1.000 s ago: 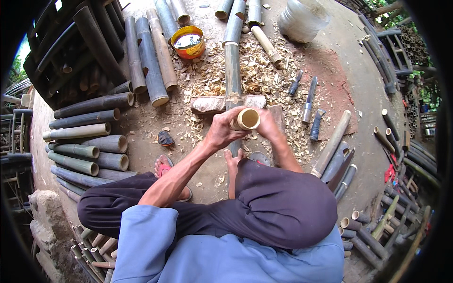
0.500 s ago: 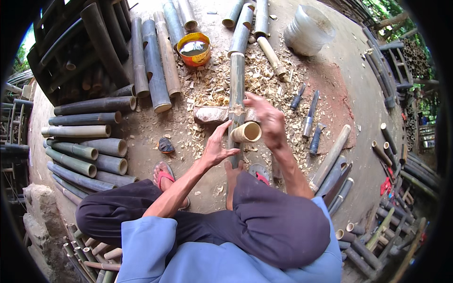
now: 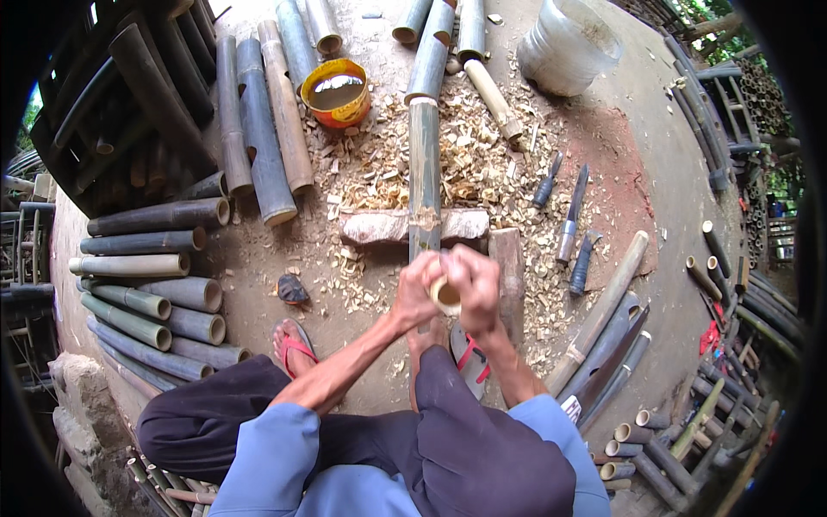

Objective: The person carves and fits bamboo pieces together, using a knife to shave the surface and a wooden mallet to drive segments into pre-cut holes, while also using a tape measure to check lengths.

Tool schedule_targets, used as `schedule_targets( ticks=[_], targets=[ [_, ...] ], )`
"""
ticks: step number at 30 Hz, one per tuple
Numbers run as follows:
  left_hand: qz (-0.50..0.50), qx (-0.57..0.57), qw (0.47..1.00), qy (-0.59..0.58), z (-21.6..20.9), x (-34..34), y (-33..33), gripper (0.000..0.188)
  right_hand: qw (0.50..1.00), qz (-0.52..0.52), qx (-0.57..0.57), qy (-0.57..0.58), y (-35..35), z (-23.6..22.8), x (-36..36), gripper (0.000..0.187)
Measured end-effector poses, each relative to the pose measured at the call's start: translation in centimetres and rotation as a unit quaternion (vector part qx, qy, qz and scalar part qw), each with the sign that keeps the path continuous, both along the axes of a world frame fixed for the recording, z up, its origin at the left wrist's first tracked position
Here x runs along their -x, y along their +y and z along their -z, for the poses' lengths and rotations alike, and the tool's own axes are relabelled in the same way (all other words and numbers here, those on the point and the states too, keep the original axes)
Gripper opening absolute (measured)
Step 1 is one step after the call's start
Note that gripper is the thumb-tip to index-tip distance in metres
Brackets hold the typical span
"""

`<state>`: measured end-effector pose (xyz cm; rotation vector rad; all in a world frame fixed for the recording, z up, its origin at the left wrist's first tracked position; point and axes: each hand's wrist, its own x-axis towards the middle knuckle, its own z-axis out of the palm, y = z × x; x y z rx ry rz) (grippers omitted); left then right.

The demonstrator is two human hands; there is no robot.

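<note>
Both of my hands are closed around a short, pale-rimmed bamboo tube (image 3: 445, 297), whose open end faces me. My left hand (image 3: 417, 289) grips its left side, and my right hand (image 3: 474, 283), slightly blurred, wraps its right and upper side. Beneath the hands runs a long bamboo pole (image 3: 424, 164), lying across a pale block (image 3: 370, 227) and stretching away from me. The pole's far end meets a darker bamboo length (image 3: 429, 73). My bare foot (image 3: 425, 334) is at the pole's near end. The hands hide most of the short tube.
Wood chips (image 3: 388, 185) cover the ground around the block. A yellow-red bowl of dark liquid (image 3: 336, 93) stands far left, a cloudy plastic container (image 3: 568, 47) far right. Knife-like tools (image 3: 573, 214) lie to the right. Bamboo lengths (image 3: 159, 217) are stacked at left.
My left hand, spread beside the pole before, has closed on the short tube. My right hand has come down and left onto it. The tube sits nearer to me, and the view has shifted slightly.
</note>
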<state>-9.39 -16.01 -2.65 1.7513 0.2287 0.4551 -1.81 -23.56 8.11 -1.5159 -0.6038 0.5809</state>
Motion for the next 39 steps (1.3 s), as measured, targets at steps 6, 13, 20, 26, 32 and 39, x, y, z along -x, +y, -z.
schedule_targets(
  ticks=[6, 13, 20, 26, 32, 39],
  targets=[
    [-0.01, 0.087, 0.989, 0.117, -1.7, -0.6, -0.3, 0.036, 0.997, -0.017, 0.042, 0.061, 0.1, -1.6, -0.9, 0.032],
    [0.009, -0.01, 0.999, -0.046, -11.2, -4.3, 0.4, 0.043, 0.987, 0.095, -0.066, -0.109, -2.0, -9.4, -3.9, 0.044],
    [-0.156, 0.139, 0.962, 0.174, -3.0, 0.7, 11.9, 0.055, 0.932, 0.214, 0.264, -0.123, -6.7, 5.2, -5.9, 0.03],
    [-0.143, 0.312, 0.934, 0.104, -3.6, 0.5, 13.8, 0.052, 0.875, 0.247, 0.39, -0.147, -10.9, 16.4, -7.5, 0.033],
    [-0.049, 0.45, 0.89, 0.058, -3.5, -5.4, 11.6, 0.046, 0.759, 0.324, 0.491, -0.277, -18.9, 20.2, -18.2, 0.054],
    [-0.131, 0.526, 0.84, -0.012, -4.8, -7.0, 9.7, 0.046, 0.71, 0.296, 0.609, -0.192, -17.6, 21.3, -22.5, 0.068]
  ],
)
